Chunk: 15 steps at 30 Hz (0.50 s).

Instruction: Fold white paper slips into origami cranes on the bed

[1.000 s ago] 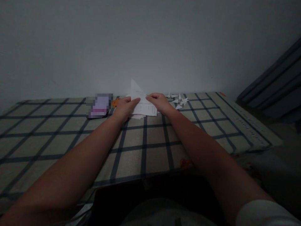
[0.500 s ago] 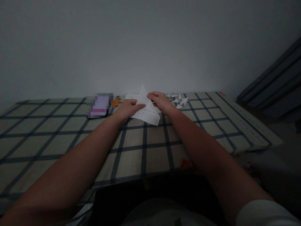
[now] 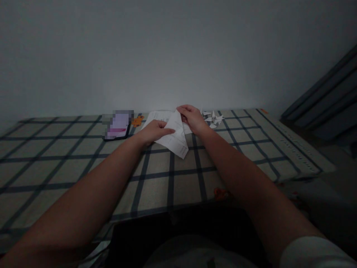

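Observation:
Between my hands is a folded sheet of white paper (image 3: 176, 137) with faint print on it, its lower corner pointing toward me. My left hand (image 3: 154, 131) grips its left side, thumb lying on top and fingers partly hidden. At the upper edge, my right hand (image 3: 191, 118) pinches the paper's tip between thumb and fingers. Another printed white sheet (image 3: 156, 116) lies flat on the table behind the held one. Just right of my right hand sit several small folded white paper shapes (image 3: 215, 120) with pointed tips.
A phone (image 3: 119, 125) with a lit, blurred screen rests at the left, beside a small orange item (image 3: 137, 121). The table wears a checked cloth (image 3: 156, 178) and meets a plain wall (image 3: 178, 56). Dark curtain folds (image 3: 326, 96) hang at the right.
The paper has turned: its top tip has come down and right into my right hand's pinch, and its lower corner has swung toward me. My left hand has shifted slightly right.

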### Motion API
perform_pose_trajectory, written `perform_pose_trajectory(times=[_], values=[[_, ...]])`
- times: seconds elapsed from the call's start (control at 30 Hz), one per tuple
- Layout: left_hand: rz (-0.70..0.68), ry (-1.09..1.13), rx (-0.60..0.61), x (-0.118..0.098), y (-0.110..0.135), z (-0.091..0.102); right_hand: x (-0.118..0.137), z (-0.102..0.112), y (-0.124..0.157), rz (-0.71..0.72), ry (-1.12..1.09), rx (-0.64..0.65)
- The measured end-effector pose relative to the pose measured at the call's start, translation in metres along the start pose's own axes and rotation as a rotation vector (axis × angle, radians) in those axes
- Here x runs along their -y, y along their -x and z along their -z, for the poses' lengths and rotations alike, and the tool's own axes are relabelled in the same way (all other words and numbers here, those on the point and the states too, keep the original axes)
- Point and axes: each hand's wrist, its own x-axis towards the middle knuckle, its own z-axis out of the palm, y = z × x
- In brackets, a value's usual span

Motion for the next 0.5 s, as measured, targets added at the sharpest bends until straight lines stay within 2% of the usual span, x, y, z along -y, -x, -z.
perform_pose_trajectory(times=[0.23, 0.4, 0.5], values=[[-0.002, 0.048, 0.022, 0.003, 0.000, -0.003, 0.000, 0.001, 0.002, 0.030, 0.045, 0.003], [-0.040, 0.179, -0.152, 0.007, -0.005, -0.007, 0.005, -0.001, 0.009, -0.047, 0.221, 0.122], [-0.085, 0.285, -0.239, 0.013, -0.011, -0.008, 0.007, -0.003, 0.013, -0.053, 0.308, 0.129]])
